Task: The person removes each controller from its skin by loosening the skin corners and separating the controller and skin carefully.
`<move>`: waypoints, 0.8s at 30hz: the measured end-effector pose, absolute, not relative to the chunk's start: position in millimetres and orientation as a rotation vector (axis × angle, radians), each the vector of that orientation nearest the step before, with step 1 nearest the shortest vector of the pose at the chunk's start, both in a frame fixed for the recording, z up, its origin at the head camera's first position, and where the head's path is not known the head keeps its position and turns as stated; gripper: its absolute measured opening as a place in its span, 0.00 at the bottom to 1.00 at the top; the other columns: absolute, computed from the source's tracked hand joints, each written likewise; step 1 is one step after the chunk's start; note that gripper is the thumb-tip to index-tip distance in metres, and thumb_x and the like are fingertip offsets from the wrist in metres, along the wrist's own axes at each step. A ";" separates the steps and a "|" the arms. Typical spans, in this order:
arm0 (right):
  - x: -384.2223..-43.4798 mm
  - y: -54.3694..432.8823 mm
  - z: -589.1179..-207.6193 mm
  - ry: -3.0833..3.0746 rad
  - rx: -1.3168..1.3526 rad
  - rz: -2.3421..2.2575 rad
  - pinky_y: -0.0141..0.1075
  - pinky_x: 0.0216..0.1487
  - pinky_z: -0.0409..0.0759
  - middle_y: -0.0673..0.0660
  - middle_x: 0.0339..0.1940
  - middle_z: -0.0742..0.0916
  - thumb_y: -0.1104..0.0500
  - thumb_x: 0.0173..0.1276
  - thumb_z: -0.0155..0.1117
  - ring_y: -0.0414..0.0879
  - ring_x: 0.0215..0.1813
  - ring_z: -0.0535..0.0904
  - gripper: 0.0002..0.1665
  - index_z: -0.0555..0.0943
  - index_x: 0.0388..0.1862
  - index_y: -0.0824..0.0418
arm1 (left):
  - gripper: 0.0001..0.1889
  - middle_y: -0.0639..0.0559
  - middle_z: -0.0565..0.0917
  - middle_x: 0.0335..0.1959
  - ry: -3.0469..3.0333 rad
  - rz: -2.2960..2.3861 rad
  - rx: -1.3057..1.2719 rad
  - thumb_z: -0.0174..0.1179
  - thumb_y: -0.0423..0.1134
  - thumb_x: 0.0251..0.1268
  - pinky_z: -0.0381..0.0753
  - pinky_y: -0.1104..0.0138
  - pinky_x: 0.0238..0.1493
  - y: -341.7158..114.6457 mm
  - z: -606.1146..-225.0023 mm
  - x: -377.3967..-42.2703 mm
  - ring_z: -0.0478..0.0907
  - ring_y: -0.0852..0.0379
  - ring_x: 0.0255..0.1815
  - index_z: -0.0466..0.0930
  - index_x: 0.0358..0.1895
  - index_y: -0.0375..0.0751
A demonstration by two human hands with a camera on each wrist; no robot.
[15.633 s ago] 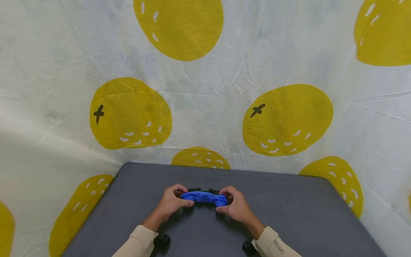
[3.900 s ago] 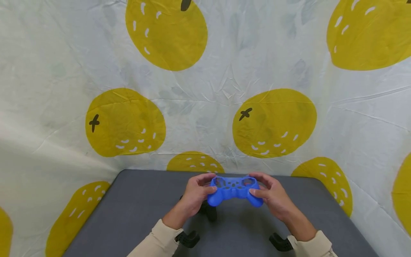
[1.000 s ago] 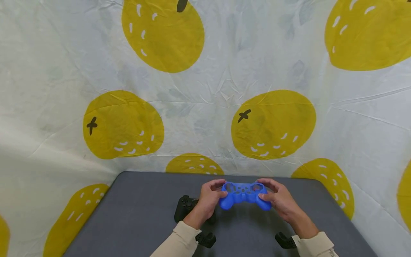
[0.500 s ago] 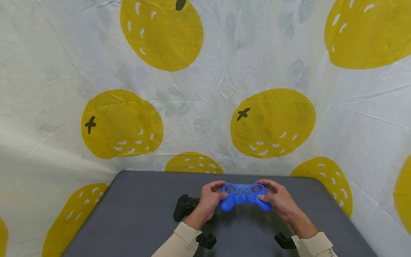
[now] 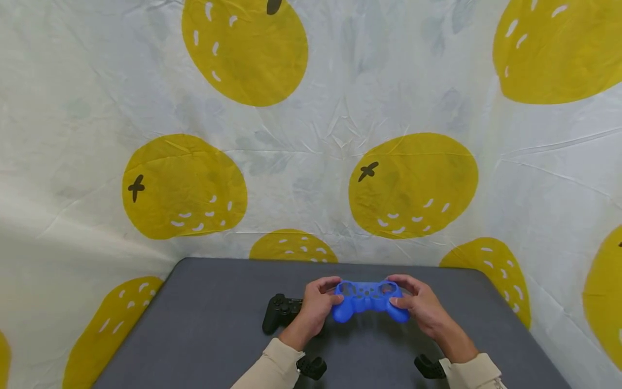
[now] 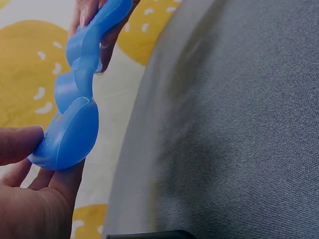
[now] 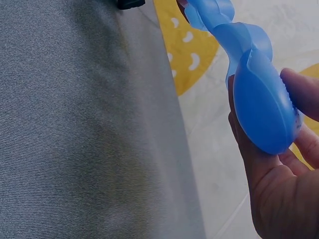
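Observation:
A blue silicone game controller cover [image 5: 367, 303] with cut-out holes is held up above the table, its face toward the head camera. My left hand [image 5: 316, 305] pinches its left end, thumb in front and fingers behind. At the other end my right hand [image 5: 423, 305] grips it the same way. Both wrist views show the translucent blue cover [image 6: 75, 134] from its edge, a rounded grip end nearest each camera. A black game controller [image 5: 281, 312] lies on the table left of my left hand, partly hidden behind that hand and wrist.
The dark grey table [image 5: 218, 324] spreads beneath both hands. Behind it hangs a pale cloth [image 5: 301, 189] printed with yellow fruit. A black wrist device [image 5: 312, 367] sits under my left cuff, and another black device [image 5: 430, 367] under the right.
Long ago the black controller was in the blue cover between both hands; now it lies on the table and the cover is held alone. Over the last second the cover has dipped slightly.

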State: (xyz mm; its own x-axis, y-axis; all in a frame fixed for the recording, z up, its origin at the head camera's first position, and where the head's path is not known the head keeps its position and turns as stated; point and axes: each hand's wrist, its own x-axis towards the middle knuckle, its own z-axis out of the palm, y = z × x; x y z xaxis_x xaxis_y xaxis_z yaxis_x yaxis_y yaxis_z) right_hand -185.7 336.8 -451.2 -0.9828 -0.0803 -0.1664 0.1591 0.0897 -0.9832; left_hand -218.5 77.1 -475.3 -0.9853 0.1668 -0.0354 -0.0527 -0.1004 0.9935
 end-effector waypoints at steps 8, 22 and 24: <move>-186.4 336.0 -456.3 2.211 0.123 -1.978 0.35 0.47 0.86 0.73 0.79 0.66 0.70 0.71 0.66 0.47 0.51 0.80 0.34 0.69 0.75 0.69 | 0.22 0.33 0.84 0.61 2.021 2.196 0.111 0.65 0.19 0.60 0.84 0.48 0.63 76.8 -481.8 -217.6 0.84 0.37 0.62 0.83 0.60 0.28; -190.7 337.8 -463.7 2.208 0.150 -1.971 0.36 0.46 0.86 0.74 0.79 0.67 0.72 0.70 0.65 0.48 0.52 0.80 0.34 0.69 0.74 0.70 | 0.23 0.31 0.84 0.60 2.024 2.200 0.103 0.65 0.18 0.59 0.86 0.49 0.60 81.0 -485.8 -217.2 0.83 0.34 0.61 0.82 0.60 0.26; -190.9 337.8 -464.0 2.207 0.155 -1.965 0.36 0.47 0.86 0.74 0.79 0.67 0.72 0.70 0.65 0.48 0.52 0.80 0.34 0.69 0.74 0.71 | 0.23 0.31 0.84 0.60 2.018 2.200 0.094 0.65 0.18 0.59 0.86 0.49 0.60 81.3 -486.0 -216.8 0.83 0.35 0.61 0.82 0.60 0.26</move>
